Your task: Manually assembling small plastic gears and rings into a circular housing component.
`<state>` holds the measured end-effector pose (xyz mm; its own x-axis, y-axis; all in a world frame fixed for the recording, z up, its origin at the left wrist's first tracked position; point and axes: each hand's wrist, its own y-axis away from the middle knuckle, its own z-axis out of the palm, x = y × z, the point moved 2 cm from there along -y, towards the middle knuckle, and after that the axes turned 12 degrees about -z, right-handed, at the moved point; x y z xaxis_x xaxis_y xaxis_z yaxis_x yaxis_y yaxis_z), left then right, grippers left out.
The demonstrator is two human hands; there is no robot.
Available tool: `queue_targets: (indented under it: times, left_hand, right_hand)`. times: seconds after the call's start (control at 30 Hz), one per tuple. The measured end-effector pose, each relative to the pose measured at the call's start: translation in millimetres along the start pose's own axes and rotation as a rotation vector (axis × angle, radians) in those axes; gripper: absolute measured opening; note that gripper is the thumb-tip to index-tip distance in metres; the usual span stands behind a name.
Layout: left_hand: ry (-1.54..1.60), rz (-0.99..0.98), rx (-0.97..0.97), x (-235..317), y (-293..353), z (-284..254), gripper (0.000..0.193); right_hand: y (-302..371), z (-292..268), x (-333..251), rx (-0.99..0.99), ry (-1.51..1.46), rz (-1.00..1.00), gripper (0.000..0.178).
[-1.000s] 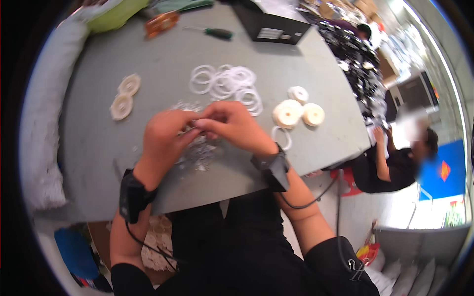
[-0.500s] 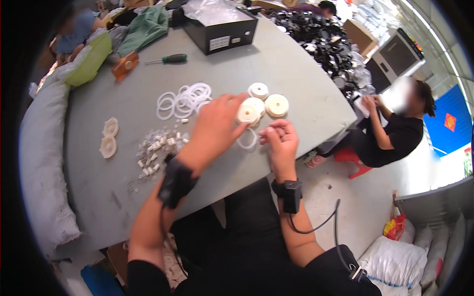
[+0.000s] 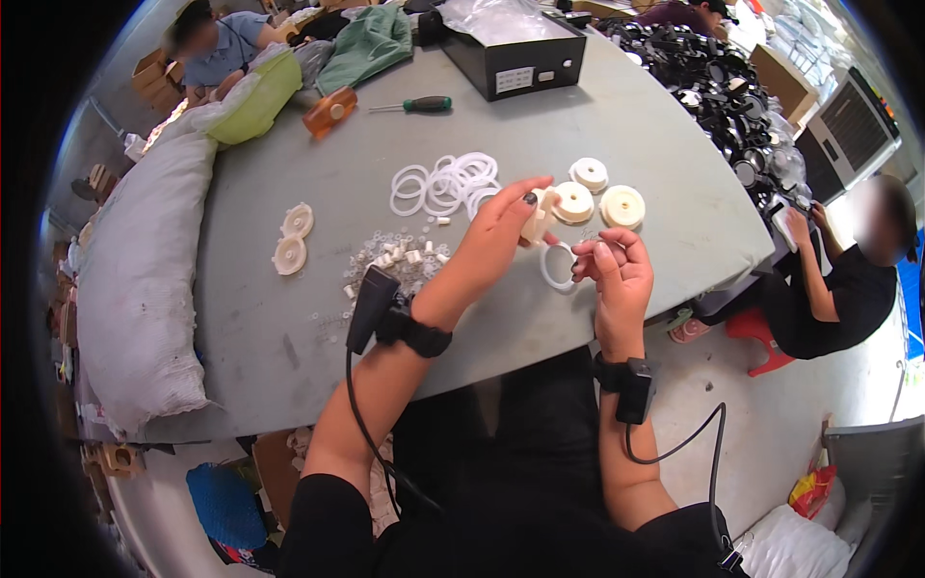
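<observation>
My left hand (image 3: 487,241) is closed on a cream plastic wheel (image 3: 539,218), tipped up on edge. Between the fingertips of my right hand (image 3: 622,279) is a thin white ring (image 3: 548,274), just below the wheel and apart from it. Three similar cream wheels lie beyond my hands: a small one (image 3: 589,173), one beside the held wheel (image 3: 572,204), and one to the right (image 3: 622,207). Several loose white rings (image 3: 453,181) overlap past my left hand. Left of my wrist is a heap of small white and clear parts (image 3: 390,260).
Two round cream pieces (image 3: 293,238) lie on the grey table (image 3: 260,337). Farther back are an orange tool (image 3: 330,112), a green-handled screwdriver (image 3: 424,104) and a black box (image 3: 520,63). A white sack (image 3: 145,279) lines the left edge. Another person (image 3: 829,270) sits at right.
My left hand has taken hold of one cream wheel from the group and tipped it up. My right hand keeps the ring. The whole view has shifted, so the table sits farther right.
</observation>
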<state>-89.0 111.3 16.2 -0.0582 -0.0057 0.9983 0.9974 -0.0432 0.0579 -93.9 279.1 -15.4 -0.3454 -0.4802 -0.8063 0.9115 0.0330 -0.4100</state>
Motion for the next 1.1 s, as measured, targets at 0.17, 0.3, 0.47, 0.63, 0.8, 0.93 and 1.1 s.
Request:
queue_targets:
  times: [0.17,0.3,0.47,0.63,0.8,0.93,1.1]
  left_hand:
    - [0.297,-0.17,-0.142,6.1,40.2,-10.7,0.048]
    - [0.095,-0.125,-0.104,9.2,57.5,-21.2,0.053]
    - [0.087,0.005,-0.044,-9.3,68.0,-34.5,0.045]
    - [0.097,0.049,-0.038,-14.7,76.9,-46.0,0.04]
    - [0.218,-0.092,-0.001,-15.7,86.7,-57.2,0.039]
    - [0.298,-0.127,0.059,-18.2,84.4,-77.7,0.039]
    - [0.283,-0.005,0.209,-19.4,85.5,-125.8,0.041]
  right_hand:
    - [11.8,48.9,-16.0,-0.169,0.004,0.068,0.017]
    - [19.1,66.5,-10.1,-0.243,0.261,0.022,0.016]
    - [20.1,82.1,-12.2,-0.329,0.196,0.184,0.016]
    - [15.2,86.6,-8.0,-0.419,0.159,0.236,0.014]
    - [16.4,97.3,3.4,-0.41,0.158,0.322,0.015]
    - [11.9,110.3,8.2,-0.42,0.242,0.254,0.015]
    - [-19.0,114.6,9.7,-0.486,0.401,0.138,0.013]
